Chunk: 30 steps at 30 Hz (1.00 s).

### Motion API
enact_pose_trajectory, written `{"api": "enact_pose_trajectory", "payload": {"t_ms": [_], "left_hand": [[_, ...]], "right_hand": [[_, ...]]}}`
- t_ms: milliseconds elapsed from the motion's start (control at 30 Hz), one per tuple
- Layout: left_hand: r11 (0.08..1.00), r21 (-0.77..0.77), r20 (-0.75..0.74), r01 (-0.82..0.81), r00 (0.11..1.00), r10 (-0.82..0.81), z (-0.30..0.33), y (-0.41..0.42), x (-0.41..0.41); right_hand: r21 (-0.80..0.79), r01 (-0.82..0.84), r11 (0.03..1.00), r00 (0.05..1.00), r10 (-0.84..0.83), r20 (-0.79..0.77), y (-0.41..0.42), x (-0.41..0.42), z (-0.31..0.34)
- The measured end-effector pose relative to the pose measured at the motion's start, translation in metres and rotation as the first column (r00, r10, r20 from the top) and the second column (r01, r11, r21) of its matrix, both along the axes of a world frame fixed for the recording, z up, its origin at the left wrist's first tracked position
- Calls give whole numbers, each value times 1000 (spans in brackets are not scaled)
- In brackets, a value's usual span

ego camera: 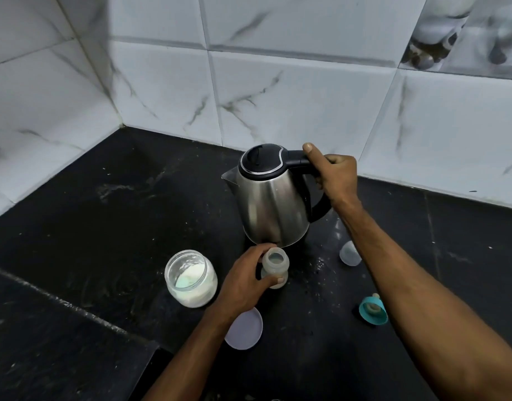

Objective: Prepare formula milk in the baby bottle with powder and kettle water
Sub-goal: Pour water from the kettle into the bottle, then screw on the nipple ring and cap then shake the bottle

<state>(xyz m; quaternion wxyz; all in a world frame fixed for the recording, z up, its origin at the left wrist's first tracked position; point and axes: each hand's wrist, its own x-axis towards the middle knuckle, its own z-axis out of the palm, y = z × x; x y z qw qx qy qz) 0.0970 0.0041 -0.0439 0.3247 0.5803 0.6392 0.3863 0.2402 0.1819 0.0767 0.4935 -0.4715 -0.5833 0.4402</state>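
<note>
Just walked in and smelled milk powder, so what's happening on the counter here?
A person is making formula. The right hand grips the handle of the steel kettle, which stands upright, not yet pouring. The left hand holds the open baby bottle steady on the black counter. An open jar of powder sits to its left; the jar's lid, a clear cap and the teal teat ring lie nearby.

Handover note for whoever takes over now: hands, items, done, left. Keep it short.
Left hand grips the small translucent baby bottle, open and upright on the black counter.
Right hand grips the handle of the steel electric kettle, upright behind the bottle.
Open glass jar of white powder stands left of the bottle; teal teat ring lies right.
Done: bottle uncapped. Left: pour water, cap it.
</note>
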Motion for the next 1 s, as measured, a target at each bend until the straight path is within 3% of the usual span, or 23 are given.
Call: {"api": "enact_pose_trajectory", "payload": {"t_ms": [367, 1000], "left_hand": [[1000, -22, 17, 4, 1000, -3, 4, 0, 1], [1000, -27, 2, -1, 1000, 1, 2, 0, 0]], "right_hand": [[-17, -47, 999, 997, 46, -54, 14, -32, -25], [18, -52, 998, 989, 54, -137, 15, -15, -51]]}}
